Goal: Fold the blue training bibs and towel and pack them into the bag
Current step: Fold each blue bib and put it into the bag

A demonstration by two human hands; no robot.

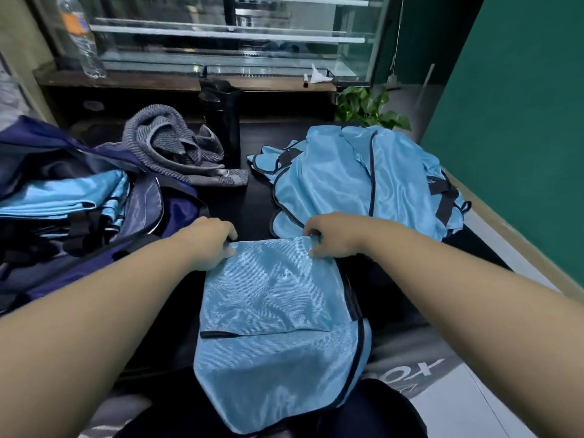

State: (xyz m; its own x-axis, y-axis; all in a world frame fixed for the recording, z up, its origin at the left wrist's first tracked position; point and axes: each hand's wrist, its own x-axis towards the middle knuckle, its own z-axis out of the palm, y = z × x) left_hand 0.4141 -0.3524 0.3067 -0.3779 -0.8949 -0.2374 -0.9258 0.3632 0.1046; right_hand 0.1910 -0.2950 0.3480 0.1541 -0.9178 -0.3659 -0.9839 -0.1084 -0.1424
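- Two hands pinch your bib at its far corners — left hand, right hand, fingers clamped on cloth.
- It lies on the dark table, between the bag and the bib pile.

A: Report occlusions on the bib.
B: Its far corners lie under the fingertips of both hands; its lower hem exits the bottom edge.
A: The bag?
B: Cut off at the left edge; interior depth indeterminate; folded bibs partly covered by its flap.
A: Background?
B: The bottle label is blurred; its cap is cropped by the top edge.
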